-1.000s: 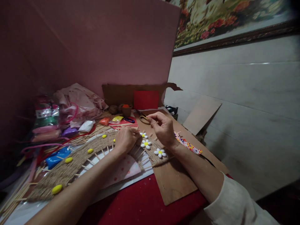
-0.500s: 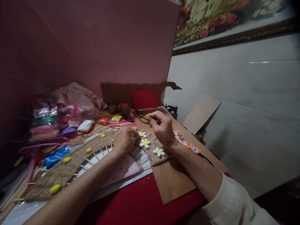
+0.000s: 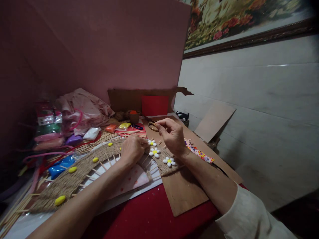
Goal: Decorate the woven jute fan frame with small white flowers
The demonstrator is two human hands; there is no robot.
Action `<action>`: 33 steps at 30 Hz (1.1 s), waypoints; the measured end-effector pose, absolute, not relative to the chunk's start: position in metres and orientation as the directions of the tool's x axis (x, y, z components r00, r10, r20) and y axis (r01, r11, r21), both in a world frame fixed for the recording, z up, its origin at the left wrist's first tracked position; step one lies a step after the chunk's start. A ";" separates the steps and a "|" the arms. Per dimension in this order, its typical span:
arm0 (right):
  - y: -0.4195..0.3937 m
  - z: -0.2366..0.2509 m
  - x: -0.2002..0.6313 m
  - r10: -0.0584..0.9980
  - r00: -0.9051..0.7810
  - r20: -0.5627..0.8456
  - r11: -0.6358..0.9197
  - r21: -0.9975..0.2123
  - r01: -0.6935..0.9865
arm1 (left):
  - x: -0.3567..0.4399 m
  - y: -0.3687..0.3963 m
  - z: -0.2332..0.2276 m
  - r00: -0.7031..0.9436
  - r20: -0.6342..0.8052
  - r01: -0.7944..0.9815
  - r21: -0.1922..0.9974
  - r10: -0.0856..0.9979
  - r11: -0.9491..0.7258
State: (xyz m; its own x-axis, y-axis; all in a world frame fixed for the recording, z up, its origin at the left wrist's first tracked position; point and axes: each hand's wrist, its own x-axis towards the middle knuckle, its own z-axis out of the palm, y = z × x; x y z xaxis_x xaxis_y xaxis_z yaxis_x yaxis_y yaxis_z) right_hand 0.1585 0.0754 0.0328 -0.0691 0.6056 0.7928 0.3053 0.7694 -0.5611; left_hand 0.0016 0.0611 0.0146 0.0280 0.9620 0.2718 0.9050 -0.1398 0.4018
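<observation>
A woven twine arch (image 3: 98, 173) on thin wooden sticks curves across the table. Yellow oval pieces (image 3: 72, 169) dot its left part; white-petalled daisies (image 3: 169, 161) with yellow centres sit on its right part. My left hand (image 3: 133, 149) rests over the top of the arch, fingers bent and closed beside the farthest daisy (image 3: 151, 142); whatever lies under the fingertips is hidden. Above the right part of the arch, my right hand (image 3: 171, 134) is raised in a pinch of thumb and forefinger. Anything between those fingertips is too small to name.
Scissors (image 3: 152, 126) lie behind my right hand on a brown board (image 3: 183, 196). Packets of coloured clay, including white (image 3: 92, 133) and blue (image 3: 62, 166), lie at the left among loose sticks. A floral strip (image 3: 199, 152) is at the right, near the tiled wall (image 3: 261, 132).
Both hands hold nearly the same pose and place. The things at the left appear shifted very slightly to the right in view.
</observation>
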 end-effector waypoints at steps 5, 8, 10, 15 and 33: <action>0.075 0.033 0.158 0.595 -0.073 0.801 0.779 -0.552 0.296 | -0.001 0.054 0.011 0.091 0.449 0.964 0.183 0.889 -0.191; 0.074 0.033 0.158 0.595 -0.071 0.800 0.778 -0.552 0.301 | 0.001 0.049 0.009 0.204 0.473 0.970 0.021 0.857 -0.243; 0.074 0.033 0.158 0.599 -0.069 0.798 0.774 -0.555 0.305 | 0.003 0.046 0.008 0.271 0.469 0.959 -0.060 0.841 -0.275; 0.075 0.033 0.158 0.596 -0.072 0.800 0.778 -0.553 0.298 | 0.005 0.047 0.007 0.342 0.452 0.938 -0.109 0.824 -0.329; 0.074 0.035 0.158 0.590 -0.063 0.805 0.776 -0.544 0.320 | 0.008 0.046 0.009 0.237 0.455 0.971 -0.083 0.858 -0.224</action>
